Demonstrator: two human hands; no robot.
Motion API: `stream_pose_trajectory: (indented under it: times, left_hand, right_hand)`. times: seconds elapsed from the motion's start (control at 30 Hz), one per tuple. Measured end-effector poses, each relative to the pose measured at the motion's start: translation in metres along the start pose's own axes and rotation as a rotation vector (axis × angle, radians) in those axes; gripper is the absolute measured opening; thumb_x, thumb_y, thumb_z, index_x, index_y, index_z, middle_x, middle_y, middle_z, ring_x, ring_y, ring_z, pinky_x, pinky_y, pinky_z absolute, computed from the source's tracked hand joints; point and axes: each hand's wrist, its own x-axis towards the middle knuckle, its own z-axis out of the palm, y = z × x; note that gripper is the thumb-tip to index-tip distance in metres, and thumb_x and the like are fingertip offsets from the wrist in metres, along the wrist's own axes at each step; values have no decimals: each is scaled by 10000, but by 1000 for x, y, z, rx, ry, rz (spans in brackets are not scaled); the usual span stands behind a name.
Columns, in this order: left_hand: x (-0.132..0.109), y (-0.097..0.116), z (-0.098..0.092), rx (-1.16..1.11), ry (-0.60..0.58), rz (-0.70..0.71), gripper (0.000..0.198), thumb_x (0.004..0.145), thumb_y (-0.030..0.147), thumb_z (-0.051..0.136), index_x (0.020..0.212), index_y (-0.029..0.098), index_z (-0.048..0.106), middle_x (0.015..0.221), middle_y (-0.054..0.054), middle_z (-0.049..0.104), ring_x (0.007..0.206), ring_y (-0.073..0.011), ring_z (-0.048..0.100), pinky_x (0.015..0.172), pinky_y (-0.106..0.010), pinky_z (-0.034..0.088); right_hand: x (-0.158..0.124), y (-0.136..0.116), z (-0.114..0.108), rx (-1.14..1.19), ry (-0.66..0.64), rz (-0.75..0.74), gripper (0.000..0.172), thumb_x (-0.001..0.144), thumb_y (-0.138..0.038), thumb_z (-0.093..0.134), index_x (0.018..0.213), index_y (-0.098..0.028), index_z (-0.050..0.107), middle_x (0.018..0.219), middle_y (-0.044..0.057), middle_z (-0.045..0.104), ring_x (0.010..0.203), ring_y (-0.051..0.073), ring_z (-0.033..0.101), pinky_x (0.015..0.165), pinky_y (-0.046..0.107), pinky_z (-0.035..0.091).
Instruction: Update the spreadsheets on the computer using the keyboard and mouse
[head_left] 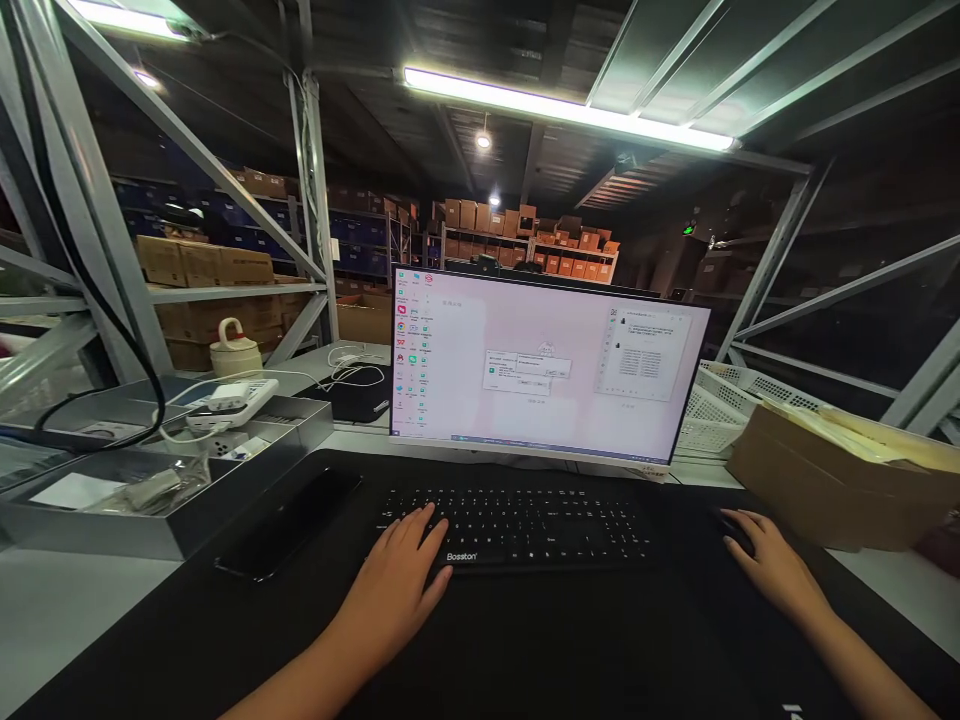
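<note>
My left hand (401, 565) lies on the left part of a black keyboard (585, 530), its fingers spread over the keys and the thumb at the front edge. On the right, my right hand (776, 565) rests over a dark computer mouse (727, 524), mostly hidden beneath the fingers. Behind the keyboard stands a monitor (457, 330) with desktop icons, a small dialog window near the middle and a chat-like window at its right. Keyboard and mouse both sit on a large black desk mat (525, 640).
A black phone (289, 530) lies left of the keyboard. Further left, a grey tray (184, 530) holds a power strip (240, 402) and plastic-wrapped bits. A cream bottle (235, 352) stands behind it. At right are a cardboard box (795, 485) and white baskets (701, 420).
</note>
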Motion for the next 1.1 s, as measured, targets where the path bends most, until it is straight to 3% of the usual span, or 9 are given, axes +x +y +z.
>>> stream_pose_trajectory:
  times: [0.27, 0.73, 1.1]
  left_hand:
    - [1, 0, -1, -9, -67, -39, 468, 920, 410, 499, 1328, 204, 601, 1426, -132, 584, 1279, -298, 573, 1065, -490, 500]
    - [-1, -4, 7, -15, -19, -29, 479, 923, 458, 493, 1324, 221, 605, 1425, -121, 586, 1287, -285, 565, 1060, -464, 503]
    - [-1, -6, 11, -14, -10, -18, 467, 917, 441, 496, 1306, 214, 622, 1400, -125, 605, 1267, -287, 581, 1055, -472, 507]
  right_hand:
    - [0, -6, -4, 23, -4, 25, 538, 827, -534, 414, 1255, -282, 619, 1308, 103, 573, 1173, 276, 609, 960, 436, 524]
    - [2, 8, 7, 31, 14, -2, 489, 853, -511, 441, 1259, -293, 605, 1313, 96, 556, 1219, 274, 583, 1002, 453, 503]
    - [0, -1, 0, 28, 12, 1, 483, 865, -498, 449, 1274, -290, 597, 1327, 91, 543, 1227, 267, 576, 1048, 444, 476]
